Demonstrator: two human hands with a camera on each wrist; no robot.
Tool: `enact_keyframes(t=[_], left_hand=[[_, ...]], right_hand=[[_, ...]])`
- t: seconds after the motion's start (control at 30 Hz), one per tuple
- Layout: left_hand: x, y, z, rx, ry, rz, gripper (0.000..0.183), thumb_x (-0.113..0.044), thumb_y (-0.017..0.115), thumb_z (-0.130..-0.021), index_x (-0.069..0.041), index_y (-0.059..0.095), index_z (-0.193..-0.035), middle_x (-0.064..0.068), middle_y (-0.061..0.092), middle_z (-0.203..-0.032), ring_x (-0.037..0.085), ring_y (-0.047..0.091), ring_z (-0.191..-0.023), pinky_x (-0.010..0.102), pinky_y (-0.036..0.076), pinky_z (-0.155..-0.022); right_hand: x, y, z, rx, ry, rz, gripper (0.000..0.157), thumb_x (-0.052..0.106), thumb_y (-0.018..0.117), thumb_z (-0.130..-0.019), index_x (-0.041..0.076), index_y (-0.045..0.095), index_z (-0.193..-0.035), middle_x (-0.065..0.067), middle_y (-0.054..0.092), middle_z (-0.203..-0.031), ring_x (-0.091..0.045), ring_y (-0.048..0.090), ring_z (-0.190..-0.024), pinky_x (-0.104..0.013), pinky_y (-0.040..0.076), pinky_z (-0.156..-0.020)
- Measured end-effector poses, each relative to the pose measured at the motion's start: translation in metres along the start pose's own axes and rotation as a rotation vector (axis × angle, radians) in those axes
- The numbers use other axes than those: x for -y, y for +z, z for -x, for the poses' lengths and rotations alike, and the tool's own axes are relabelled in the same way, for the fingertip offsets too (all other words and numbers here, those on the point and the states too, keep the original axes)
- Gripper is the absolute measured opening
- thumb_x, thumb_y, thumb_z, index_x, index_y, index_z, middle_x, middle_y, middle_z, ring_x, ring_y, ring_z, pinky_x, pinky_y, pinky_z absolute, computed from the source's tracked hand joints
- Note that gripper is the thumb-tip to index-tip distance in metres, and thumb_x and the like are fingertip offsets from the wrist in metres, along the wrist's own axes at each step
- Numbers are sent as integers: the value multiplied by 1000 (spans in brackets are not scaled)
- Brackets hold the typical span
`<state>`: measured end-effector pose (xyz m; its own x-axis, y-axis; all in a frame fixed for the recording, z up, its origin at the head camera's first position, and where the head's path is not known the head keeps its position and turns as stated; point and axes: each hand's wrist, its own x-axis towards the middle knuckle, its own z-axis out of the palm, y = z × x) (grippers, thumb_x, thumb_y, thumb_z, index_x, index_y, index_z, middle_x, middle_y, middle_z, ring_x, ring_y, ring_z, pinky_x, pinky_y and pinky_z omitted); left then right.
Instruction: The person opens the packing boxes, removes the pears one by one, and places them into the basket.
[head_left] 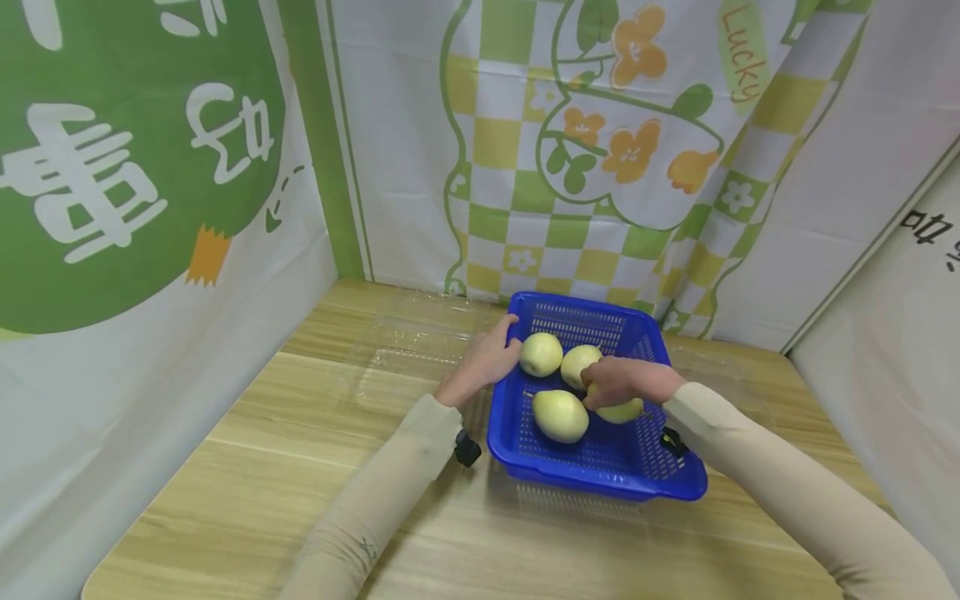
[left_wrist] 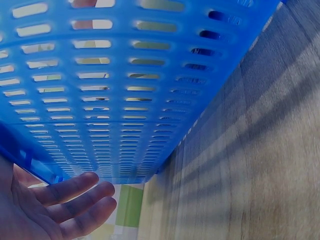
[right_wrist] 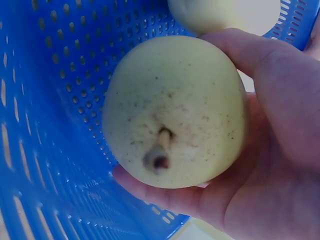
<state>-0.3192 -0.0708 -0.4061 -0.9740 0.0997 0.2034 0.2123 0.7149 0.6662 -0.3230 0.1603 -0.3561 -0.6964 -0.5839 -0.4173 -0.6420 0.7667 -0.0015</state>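
A blue plastic basket [head_left: 600, 477] with slotted walls stands on the table, holding several pale yellow-green pears. At its left rim, my left hand [head_left: 491, 357] holds on with the thumb over the edge; in the left wrist view three fingers [left_wrist: 82, 202] extend loosely outside the slotted wall. My right hand [head_left: 630, 380] reaches inside and grips a pear [right_wrist: 175, 110], its stem toward the right wrist camera. Beside that one lie a pear [head_left: 561, 417] at the front, a pear [head_left: 541, 355] at the back left and another pear [head_left: 579, 365], partly covered by the right hand.
A clear plastic box [head_left: 401, 375] rests on the wooden table [head_left: 247, 467] left of the basket. More clear plastic [head_left: 712, 375] shows faintly to its right. A patterned curtain [head_left: 517, 192] hangs behind the table, with printed cloth on both sides.
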Motion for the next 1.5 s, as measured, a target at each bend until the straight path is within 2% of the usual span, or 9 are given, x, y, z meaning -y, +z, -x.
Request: enact_keyframes(t=[0.27,0.4,0.5,0.67,0.97,1.13,1.3,1.5], left_hand=[[0,0,-1,-10,2,-8,49,-27,39,-92,-16,36,-141,10,55,-70,20,50,-55,31,42,-55],[0,0,-1,-1,2,4,50,-27,39,-93,-16,35,-141,12,57,-75,21,52,-57,32,44,-55],[1,1,-1,8,-2,16,50,-28,39,-93,-17,35,-142,12,59,-84,20,53,-60,32,45,-57],[1,0,0,11,-3,48,50,-29,38,-93,-17,34,-142,10,56,-76,19,50,-55,31,43,-54],[0,0,1,36,3,70,51,-29,36,-94,-16,32,-143,7,49,-64,15,43,-44,32,44,-48],[-1,0,1,30,8,61,51,-29,37,-94,-15,33,-142,6,49,-63,15,44,-46,32,43,-49],[-1,0,1,24,2,62,50,-28,37,-94,-17,33,-142,5,47,-61,14,40,-43,32,42,-47],[0,0,2,29,-6,68,50,-28,37,-94,-16,33,-142,5,46,-59,14,38,-42,32,43,-47]], right_hand=[[5,1,2,33,29,-2,29,27,61,-76,10,62,-99,-2,60,-91,-17,52,-77,-33,45,-69],[6,4,1,42,30,-17,14,23,61,-74,13,57,-85,1,53,-76,-15,46,-68,-29,40,-60],[5,7,-1,46,38,-26,10,21,60,-74,15,53,-78,3,47,-70,-13,42,-62,-27,35,-55],[4,6,-3,48,52,-25,10,22,59,-74,15,51,-75,4,44,-67,-12,39,-59,-27,33,-53],[4,1,-1,45,18,-24,15,22,58,-77,15,47,-69,5,37,-62,-11,34,-55,-26,29,-51],[0,-8,4,18,19,-31,16,26,56,-83,16,49,-73,5,40,-64,-11,34,-56,-26,29,-52],[-4,-14,10,-18,27,-46,16,30,54,-87,14,58,-87,3,54,-77,-12,45,-62,-27,38,-57],[-5,-17,14,-24,9,-36,23,32,53,-88,12,61,-97,2,59,-86,-13,51,-69,-29,42,-65]])
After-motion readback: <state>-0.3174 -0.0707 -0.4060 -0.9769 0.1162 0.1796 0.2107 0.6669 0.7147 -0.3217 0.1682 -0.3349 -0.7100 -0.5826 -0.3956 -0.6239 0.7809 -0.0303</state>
